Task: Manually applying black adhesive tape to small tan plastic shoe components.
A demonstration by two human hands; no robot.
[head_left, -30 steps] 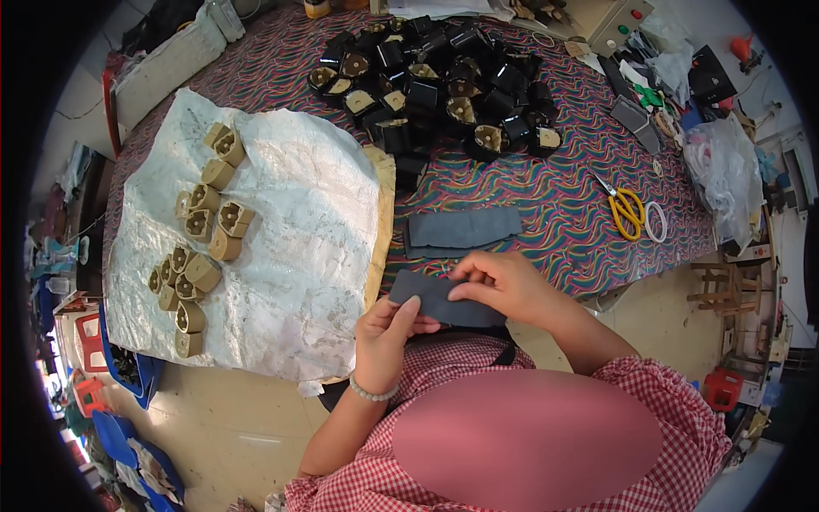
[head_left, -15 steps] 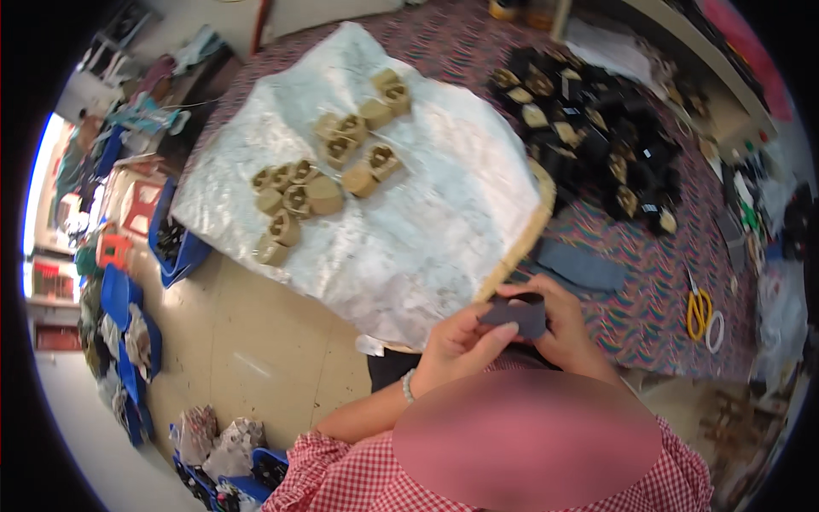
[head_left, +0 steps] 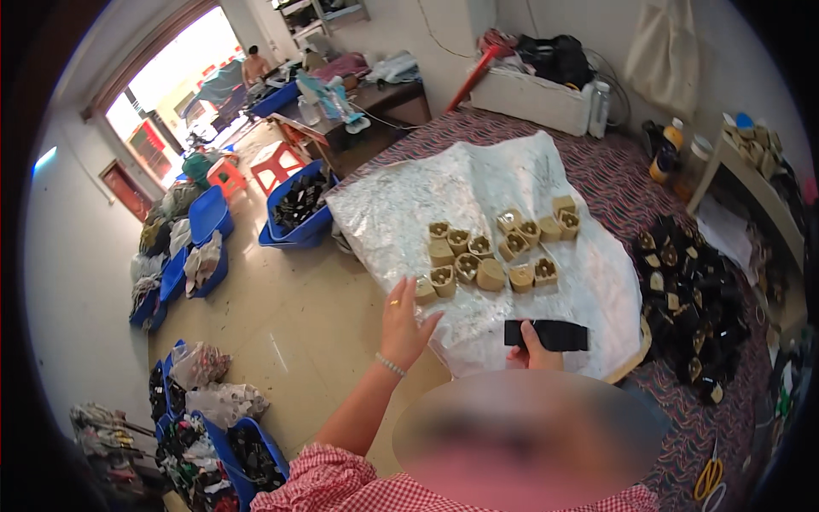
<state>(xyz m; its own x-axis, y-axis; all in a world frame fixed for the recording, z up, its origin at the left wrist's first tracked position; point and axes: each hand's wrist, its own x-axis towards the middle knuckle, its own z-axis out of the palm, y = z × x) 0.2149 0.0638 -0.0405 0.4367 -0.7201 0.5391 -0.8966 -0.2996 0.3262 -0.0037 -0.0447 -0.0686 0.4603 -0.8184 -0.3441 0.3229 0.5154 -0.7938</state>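
Observation:
My right hand (head_left: 534, 348) pinches a flat black fabric band (head_left: 560, 335) between thumb and fingers, above the near part of a whitish sheet (head_left: 478, 333). My left hand (head_left: 404, 328) is stretched out at the sheet's left edge with its fingers apart and nothing in it. Its fingertips are close to the leftmost of several short tan roll-like pieces (head_left: 490, 275); whether they touch it I cannot tell. Some of these pieces show hollow, folded insides, and they stand grouped in the middle of the sheet.
On the right of the patterned tablecloth (head_left: 597, 171) lies a heap of black and tan pieces (head_left: 687, 299). Yellow-handled scissors (head_left: 708, 480) rest near the right front. Bottles (head_left: 668, 149) stand at the back right. Blue bins (head_left: 299, 209) and red stools (head_left: 277, 166) occupy the floor at left.
My hands have parted: the left has let go of the dark band and reached toward the tan pieces. The right now holds the band flattened out. The view has swung left and up.

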